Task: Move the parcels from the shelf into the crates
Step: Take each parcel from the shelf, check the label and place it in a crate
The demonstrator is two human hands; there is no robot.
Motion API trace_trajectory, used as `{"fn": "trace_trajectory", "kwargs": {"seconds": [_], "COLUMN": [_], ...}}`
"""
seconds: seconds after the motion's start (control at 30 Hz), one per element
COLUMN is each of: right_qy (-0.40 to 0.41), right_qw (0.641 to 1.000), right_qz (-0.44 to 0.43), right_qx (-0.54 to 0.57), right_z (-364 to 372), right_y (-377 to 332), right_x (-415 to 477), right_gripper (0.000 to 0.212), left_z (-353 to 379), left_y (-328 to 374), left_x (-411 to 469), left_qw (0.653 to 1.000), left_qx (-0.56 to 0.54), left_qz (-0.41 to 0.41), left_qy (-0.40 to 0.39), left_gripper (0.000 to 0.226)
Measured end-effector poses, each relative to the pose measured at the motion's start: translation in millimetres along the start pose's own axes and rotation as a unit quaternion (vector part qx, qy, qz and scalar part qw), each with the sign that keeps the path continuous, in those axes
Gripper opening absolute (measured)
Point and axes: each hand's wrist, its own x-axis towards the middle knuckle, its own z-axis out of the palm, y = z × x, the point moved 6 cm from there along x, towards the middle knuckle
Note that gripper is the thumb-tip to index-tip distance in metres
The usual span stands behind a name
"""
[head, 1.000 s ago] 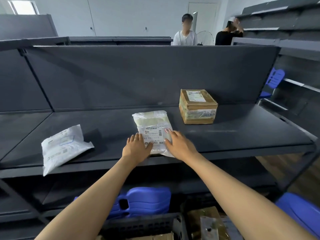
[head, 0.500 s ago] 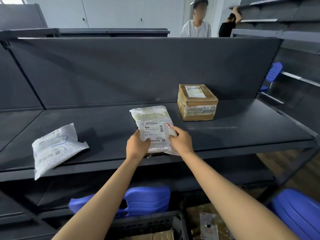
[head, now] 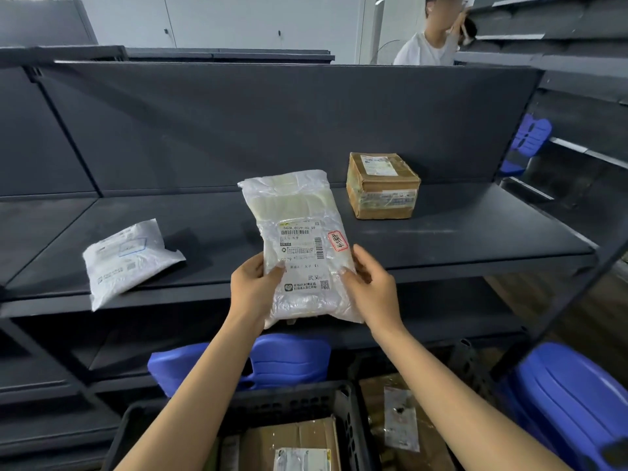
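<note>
A clear plastic parcel (head: 299,239) with a white label is lifted off the dark shelf (head: 458,239), tilted up toward me. My left hand (head: 251,290) grips its lower left edge and my right hand (head: 370,287) grips its lower right edge. A white poly-bag parcel (head: 125,260) lies at the shelf's left front edge. A taped cardboard box (head: 382,185) stands on the shelf behind and to the right. Below my arms is a black crate (head: 346,406) holding cardboard parcels (head: 292,443).
A second crate or pile with a brown parcel and a small clear bag (head: 401,419) sits right of the black crate. Blue plastic chairs (head: 571,402) stand at lower right and under the shelf (head: 282,362). A person in a white shirt (head: 424,45) stands behind the shelf's back panel.
Both hands closed on the clear parcel and lifted it off the shelf toward me. The view dropped, showing more of the black crate.
</note>
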Motion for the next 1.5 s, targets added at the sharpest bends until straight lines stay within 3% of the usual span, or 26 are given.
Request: {"fn": "trace_trajectory", "kwargs": {"seconds": [0.07,0.13,0.27,0.43,0.87,1.5], "right_qy": [-0.002,-0.037,-0.089,-0.088,-0.080,-0.073], "right_qw": [0.995,0.983,0.981,0.983,0.983,0.987], "right_qz": [0.063,0.129,0.113,0.092,0.048,0.124], "right_qx": [0.072,0.125,0.127,0.131,0.156,0.064], "right_z": [-5.8,-6.1,-5.7,-7.0,-2.6,-8.8], "right_y": [4.8,6.7,-4.6,-12.9,-16.1,24.5], "right_x": [-7.0,-17.2,-44.7,-77.7,-129.5,-166.6], "right_gripper": [0.044,0.027,0.008,0.015,0.023,0.011], "left_z": [-6.4,-12.8,-25.9,-44.1,-67.6,-84.6], "left_y": [3.9,4.1,-0.2,-5.6,-13.3,-65.4], "left_x": [-17.0,-34.4,-68.6,-97.3,-131.1,-153.1], "left_qw": [1.000,0.999,0.999,0.999,0.997,0.997], "left_qx": [-0.005,0.006,0.010,-0.026,-0.063,-0.012], "left_qz": [0.016,0.027,0.041,0.030,0.023,-0.059], "left_qy": [-0.014,-0.024,-0.022,-0.004,-0.046,-0.057], "left_gripper": [0.014,0.017,0.020,0.016,0.022,0.021]}}
